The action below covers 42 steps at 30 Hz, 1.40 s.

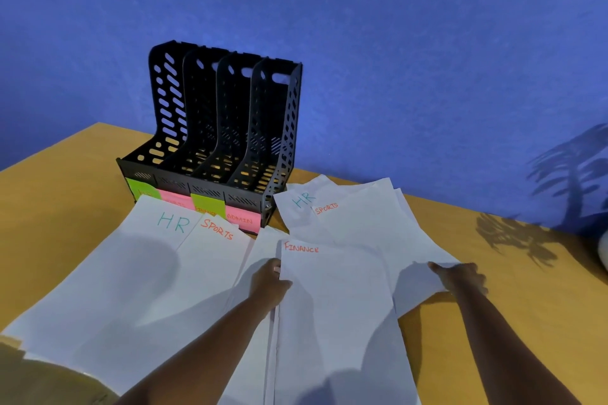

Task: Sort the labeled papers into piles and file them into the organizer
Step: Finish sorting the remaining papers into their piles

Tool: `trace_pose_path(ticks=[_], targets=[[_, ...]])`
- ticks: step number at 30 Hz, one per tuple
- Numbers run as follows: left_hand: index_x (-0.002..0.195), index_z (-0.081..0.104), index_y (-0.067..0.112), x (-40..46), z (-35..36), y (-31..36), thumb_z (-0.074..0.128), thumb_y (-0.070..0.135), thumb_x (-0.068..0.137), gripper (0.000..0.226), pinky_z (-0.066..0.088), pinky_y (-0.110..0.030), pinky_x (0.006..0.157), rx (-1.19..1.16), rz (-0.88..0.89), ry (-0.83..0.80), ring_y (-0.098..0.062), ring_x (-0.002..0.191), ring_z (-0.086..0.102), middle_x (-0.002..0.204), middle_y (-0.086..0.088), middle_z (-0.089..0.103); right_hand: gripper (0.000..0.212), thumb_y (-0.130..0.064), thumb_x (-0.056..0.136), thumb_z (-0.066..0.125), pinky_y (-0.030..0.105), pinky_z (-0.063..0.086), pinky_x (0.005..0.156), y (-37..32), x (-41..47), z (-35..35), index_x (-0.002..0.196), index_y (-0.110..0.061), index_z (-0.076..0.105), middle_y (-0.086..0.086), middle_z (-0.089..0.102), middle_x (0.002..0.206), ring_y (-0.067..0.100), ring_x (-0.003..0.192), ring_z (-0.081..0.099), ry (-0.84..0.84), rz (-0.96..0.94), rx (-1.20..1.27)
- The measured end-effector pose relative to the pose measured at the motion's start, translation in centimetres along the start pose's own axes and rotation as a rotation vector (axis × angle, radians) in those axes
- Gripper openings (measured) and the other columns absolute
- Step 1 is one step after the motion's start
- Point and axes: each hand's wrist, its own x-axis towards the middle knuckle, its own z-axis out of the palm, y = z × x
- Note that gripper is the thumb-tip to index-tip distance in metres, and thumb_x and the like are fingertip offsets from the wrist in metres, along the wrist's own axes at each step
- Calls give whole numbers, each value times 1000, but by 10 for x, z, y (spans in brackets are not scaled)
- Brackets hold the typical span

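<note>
A black four-slot organizer (227,128) stands at the back of the table, with green and pink labels on its front. White sheets lie before it: an HR sheet (131,260) at left, a SPORTS sheet (210,260) beside it, and a FINANCE sheet (332,312) in the middle. My left hand (268,283) grips the FINANCE sheet's left edge. At the right lies a loose heap (358,217) showing HR and SPORTS headings. My right hand (460,278) pinches the near corner of that heap's top sheet.
The wooden table (526,273) ends at a blue wall. A plant's shadow falls on the table's right side. A white object (603,253) shows at the far right edge. The table's left front corner lies under the HR sheet.
</note>
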Motion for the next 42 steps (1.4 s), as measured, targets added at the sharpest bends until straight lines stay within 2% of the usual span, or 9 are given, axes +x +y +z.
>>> trace_pose_path(ticks=[5, 13, 16, 25, 29, 32, 35, 37, 42], targets=[[147, 13, 28, -6, -2, -5, 71, 12, 78, 92, 46, -39, 100, -3, 180, -86, -29, 123, 51, 140, -10, 48, 45, -18, 82, 68, 44, 47, 90, 7, 0, -3, 117, 8, 57, 27, 61, 118, 42, 112, 55, 124, -88, -15], [130, 52, 18, -6, -1, -14, 67, 5, 82, 52, 38, -29, 108, 261, 233, -167, -21, 131, 45, 142, -1, 48, 27, -7, 79, 65, 40, 51, 78, -5, -9, -20, 103, 5, 64, 26, 66, 103, 38, 95, 63, 205, -140, -14], [132, 51, 18, -4, -4, -12, 66, 4, 82, 54, 40, -30, 108, 280, 222, -197, -23, 130, 46, 142, -3, 47, 18, -1, 76, 55, 31, 46, 64, -5, -11, -23, 87, 5, 68, 23, 66, 83, 34, 73, 58, 192, -168, -15], [143, 36, 20, 0, -10, -2, 52, 8, 92, 55, 39, -28, 108, 361, 184, -302, -24, 137, 35, 150, -6, 29, 19, -7, 91, 47, 49, 45, 72, -22, -42, -42, 102, 8, 54, 34, 57, 105, 50, 94, 57, 593, -541, 115], [143, 33, 34, -8, -15, 6, 49, 31, 93, 52, 31, -34, 112, 523, 215, -118, -23, 139, 26, 150, -7, 25, 21, -18, 92, 45, 44, 45, 66, -50, -69, -75, 95, 2, 50, 33, 63, 89, 48, 80, 61, 619, -653, 366], [138, 44, 28, -6, -20, 14, 45, 30, 95, 43, 31, -31, 111, 368, 350, 31, -21, 137, 33, 147, -6, 38, 9, -17, 90, 47, 20, 50, 46, -68, -94, -89, 88, -9, 46, 22, 63, 87, 30, 61, 66, 449, -656, 687], [130, 52, 15, -7, -31, 33, 37, 34, 98, 40, 29, -36, 113, -196, 118, -180, -25, 130, 46, 138, -9, 52, 14, 6, 87, 49, 12, 47, 35, -78, -112, -93, 95, -6, 46, 18, 63, 71, 10, 38, 63, -114, -482, 1032], [122, 53, 16, -10, -45, 45, 21, 55, 95, 57, 27, -44, 110, -588, -97, -409, -30, 119, 54, 125, -10, 61, 28, 13, 82, 53, 16, 51, 40, -75, -123, -90, 106, 0, 47, 9, 68, 52, 11, 42, 66, -499, -412, 987], [106, 65, 13, 3, -86, 50, 19, 80, 77, 86, 47, -45, 83, -871, -141, -502, -28, 85, 66, 93, -10, 69, 42, 20, 73, 61, 31, 60, 57, -39, -151, -41, 107, -5, 58, 5, 73, 81, 19, 67, 72, -968, -374, 475]])
